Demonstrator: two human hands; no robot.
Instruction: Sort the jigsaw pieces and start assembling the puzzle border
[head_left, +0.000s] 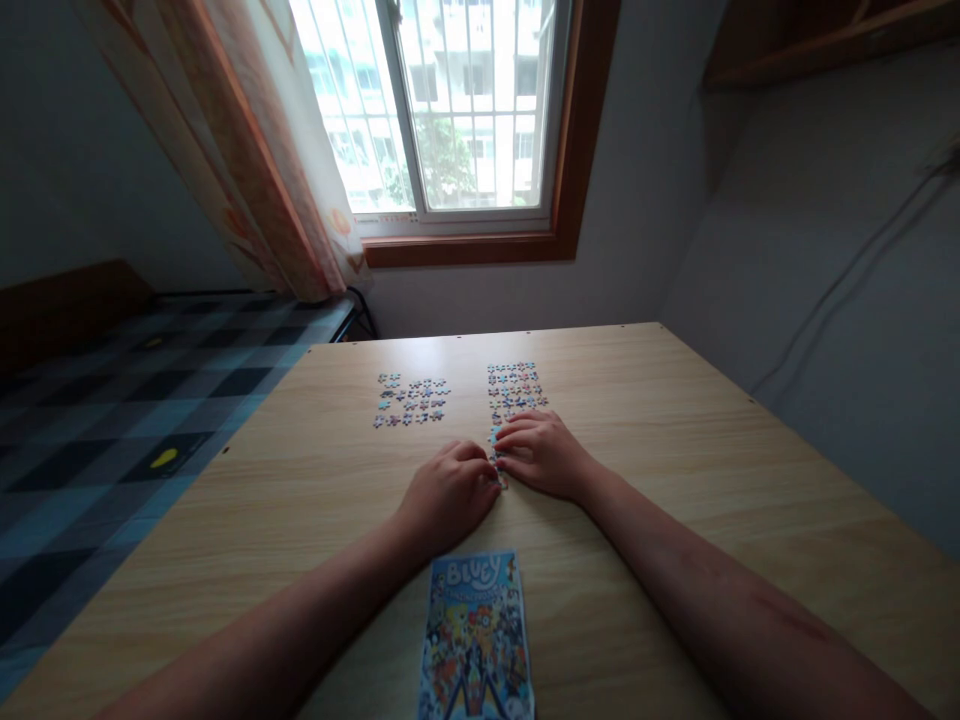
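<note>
My left hand rests on the wooden table with its fingers curled and pinched at the lower end of a narrow column of jigsaw puzzle pieces. Opposite it, my right hand has its fingertips and thumb closed on the small pieces at the right side of that column. The two hands' fingertips nearly meet. Just beyond them lies a block of puzzle pieces in rows. The exact pieces under the fingertips are partly hidden.
Left of that block, more loose puzzle pieces lie in rows. A colourful "Bluey" picture sheet lies between my forearms on the table. A checked bed stands at left, a window and curtain behind.
</note>
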